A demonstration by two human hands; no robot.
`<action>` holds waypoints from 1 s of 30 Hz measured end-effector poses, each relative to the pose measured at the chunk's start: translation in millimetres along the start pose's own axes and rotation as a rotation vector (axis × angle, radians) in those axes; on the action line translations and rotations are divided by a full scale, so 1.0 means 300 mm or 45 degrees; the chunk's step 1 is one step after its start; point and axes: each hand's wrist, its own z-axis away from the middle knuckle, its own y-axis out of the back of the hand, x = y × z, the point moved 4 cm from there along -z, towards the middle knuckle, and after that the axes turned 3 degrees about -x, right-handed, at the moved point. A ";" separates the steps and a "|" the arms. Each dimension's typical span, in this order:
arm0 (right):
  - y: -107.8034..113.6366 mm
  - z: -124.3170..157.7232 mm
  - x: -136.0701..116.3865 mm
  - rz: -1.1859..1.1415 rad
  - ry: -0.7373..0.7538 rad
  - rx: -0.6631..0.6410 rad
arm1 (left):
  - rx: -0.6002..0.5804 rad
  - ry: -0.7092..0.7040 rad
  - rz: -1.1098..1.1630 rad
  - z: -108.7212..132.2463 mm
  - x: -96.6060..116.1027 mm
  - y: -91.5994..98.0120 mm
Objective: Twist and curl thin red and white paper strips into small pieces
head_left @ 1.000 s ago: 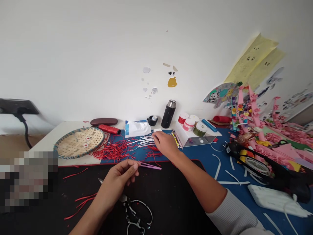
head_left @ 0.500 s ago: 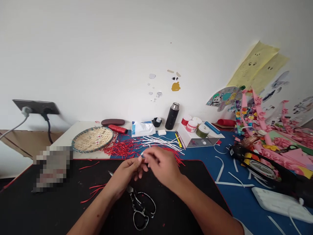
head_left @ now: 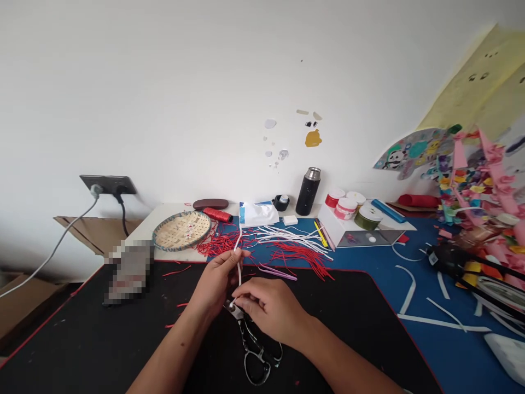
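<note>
Outward lengthwise, white strip (slightly bent)

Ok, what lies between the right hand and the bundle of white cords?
Beyond the right hand, the head view shows black mat, purple tweezers, then a spread of red cords.

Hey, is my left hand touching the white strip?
Touching: the head view shows the left hand pinching the white strip, which sticks out above and below the grip.

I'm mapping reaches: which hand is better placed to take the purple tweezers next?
Probably the right hand: it appears closer to the purple tweezers, though it seems to pinch the white strip low down. The left hand holds that strip higher, farther left.
</note>
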 end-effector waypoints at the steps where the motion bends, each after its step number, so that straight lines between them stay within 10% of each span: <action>1: 0.008 -0.002 0.009 -0.068 -0.067 0.015 | 0.018 -0.016 0.005 -0.001 0.002 0.003; 14: -0.010 -0.017 0.082 -0.688 -0.433 0.036 | -0.060 -0.072 -0.138 0.016 -0.007 -0.022; 30: 0.007 -0.038 0.060 -0.748 -0.436 -0.040 | 0.113 -0.104 0.127 -0.018 0.026 0.035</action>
